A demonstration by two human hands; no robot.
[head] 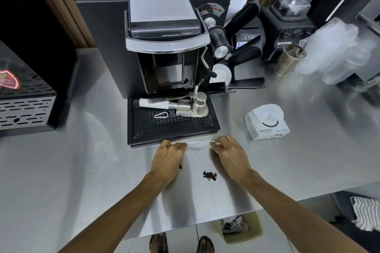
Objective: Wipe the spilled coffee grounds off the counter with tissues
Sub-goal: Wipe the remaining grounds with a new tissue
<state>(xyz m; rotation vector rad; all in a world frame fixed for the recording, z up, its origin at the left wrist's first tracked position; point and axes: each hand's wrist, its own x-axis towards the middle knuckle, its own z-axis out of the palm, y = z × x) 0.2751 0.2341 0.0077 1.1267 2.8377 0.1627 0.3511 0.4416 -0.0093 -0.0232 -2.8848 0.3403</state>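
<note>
Both hands are down on the steel tabletop (82, 170) right in front of the coffee grinder's black drip tray (172, 123). The left hand (167, 157) and the right hand (230, 155) each pinch one end of a white tissue (198, 143), fingers curled closed on it, so it lies stretched between them along the tray's front edge. A dark clump of coffee grounds (209, 175) sits on the tabletop nearer the person, between the forearms, and a smaller smear (180, 166) shows just beside the left hand. The tissue pack (266, 124) rests off to the right, apart from the hands. Below the tabletop's edge stands a bin (239, 227).
</note>
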